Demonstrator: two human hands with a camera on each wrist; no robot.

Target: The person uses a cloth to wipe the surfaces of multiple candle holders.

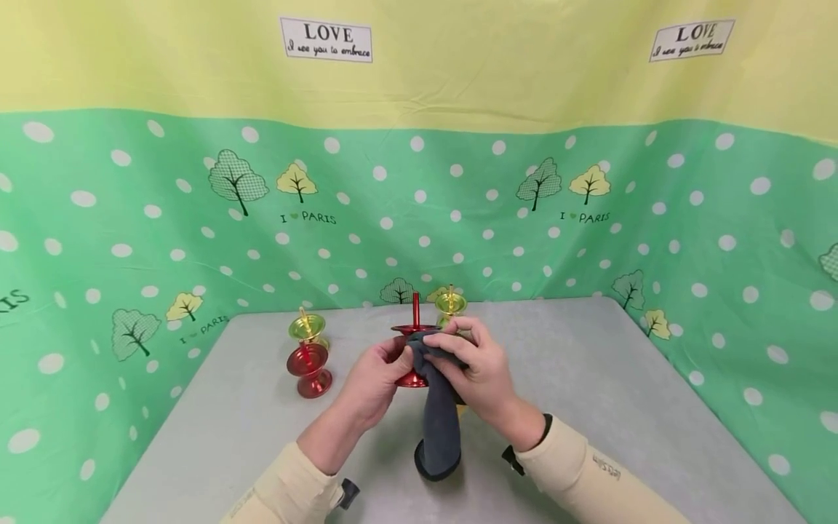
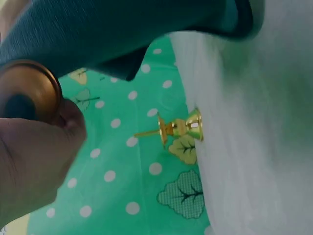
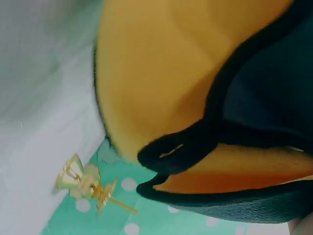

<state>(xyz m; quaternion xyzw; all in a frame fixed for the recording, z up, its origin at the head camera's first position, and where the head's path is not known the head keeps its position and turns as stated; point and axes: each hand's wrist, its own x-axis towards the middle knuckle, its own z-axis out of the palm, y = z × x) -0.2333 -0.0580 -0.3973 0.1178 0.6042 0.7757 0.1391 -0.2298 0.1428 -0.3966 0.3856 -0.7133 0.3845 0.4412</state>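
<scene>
In the head view my left hand [image 1: 369,378] grips a red metal candle holder [image 1: 412,331] with a spike on top, held upright above the table. Its round base also shows in the left wrist view as a brownish disc [image 2: 41,81]. My right hand [image 1: 481,367] pinches a dark grey cloth [image 1: 441,429] against the holder's stem, and the left thumb touches the bunched cloth. One end of the cloth hangs down. In the right wrist view the cloth's yellow side [image 3: 151,73] and black edging fill much of the picture. The cloth and fingers hide the stem.
A second red candle holder [image 1: 310,371] stands on the grey table [image 1: 216,422] at left, with a gold one [image 1: 306,326] behind it. Another gold candle holder [image 1: 450,304] stands behind the hands. A green and yellow printed curtain [image 1: 419,218] surrounds the table.
</scene>
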